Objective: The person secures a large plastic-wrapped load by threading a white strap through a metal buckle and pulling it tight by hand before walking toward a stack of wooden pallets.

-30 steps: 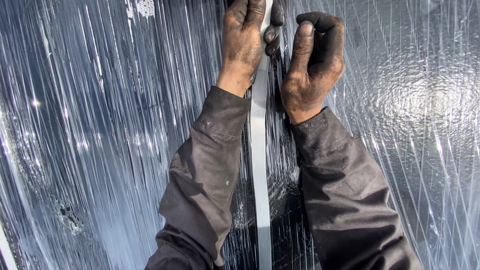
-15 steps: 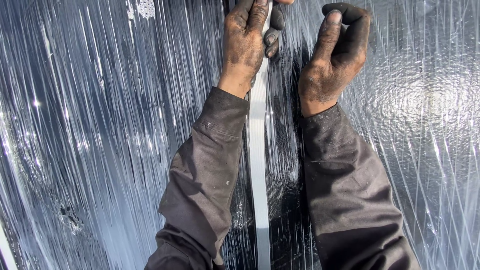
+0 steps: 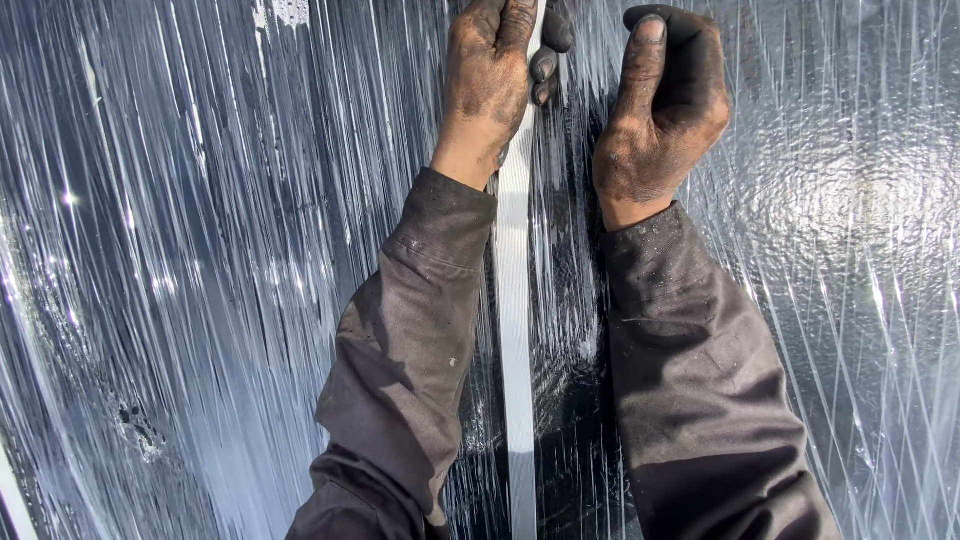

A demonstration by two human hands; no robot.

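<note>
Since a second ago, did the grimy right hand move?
Yes. The grimy right hand slid up and a bit rightward, away from the flat white vertical strap, which stayed in place under the left hand on the shiny plastic-wrapped surface.

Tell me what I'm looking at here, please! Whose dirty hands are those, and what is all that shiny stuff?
The picture comes from a camera worn on a person's head, so you see that person's own two arms reaching out in front of them. Both hands are smudged black with grime, and the sleeves are dark grey. The shiny stuff is clear plastic wrap, stretched in streaks over something dark. A pale flat strap runs straight up the middle. The left hand is closed around the strap near the top. The right hand is curled beside it, pressed on the wrap; whether it holds anything, I cannot tell.
</note>
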